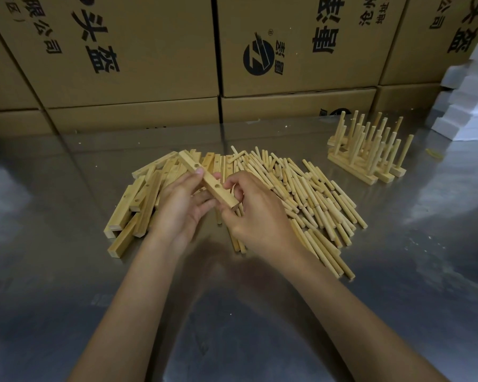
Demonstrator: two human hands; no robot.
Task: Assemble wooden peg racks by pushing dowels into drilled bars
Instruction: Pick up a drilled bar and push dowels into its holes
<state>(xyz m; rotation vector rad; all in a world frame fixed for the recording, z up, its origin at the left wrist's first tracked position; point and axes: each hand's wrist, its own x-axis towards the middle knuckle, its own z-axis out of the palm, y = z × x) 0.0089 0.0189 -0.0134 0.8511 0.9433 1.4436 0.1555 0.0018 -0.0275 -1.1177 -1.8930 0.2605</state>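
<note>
Two bare forearms come in from the bottom edge over a table (66, 271); its top is brushed sheet metal, grey, glossy, with blurred reflections; small wood chips are scattered toward the back.

Left hand (181, 205) grips a bar (209, 181); thumb lies on the top face, fingers are curled underneath; the bar is pale wood, square in section, straight, held above the piles and angled from far-left to near-right; two round drilled holes show on its top face, one just by the thumb, one near the middle.

Right hand (255, 216) has its fingers curled in beside the bar's near end; fingertips sit at the bar's right side near the middle hole; I cannot tell whether it pinches a dowel or just touches the bar.

Under and left of the hands: bar pile (138, 202); same square drilled stock, lying flat, loosely stacked and fanned out; smooth sawn faces, light grain.

Right of the hands: dowel pile (309, 194); short round pegs, pale wood, smooth, many of them, lying roughly parallel in a loose heap.

Further back right: finished racks (367, 153); bars lying flat side by side with dowels standing upright from them.

Far right edge: foam blocks (469, 86); white, stepped stack.

Back wall: cartons (149, 64); brown corrugated cardboard, stacked, black printed characters and a round logo.
</note>
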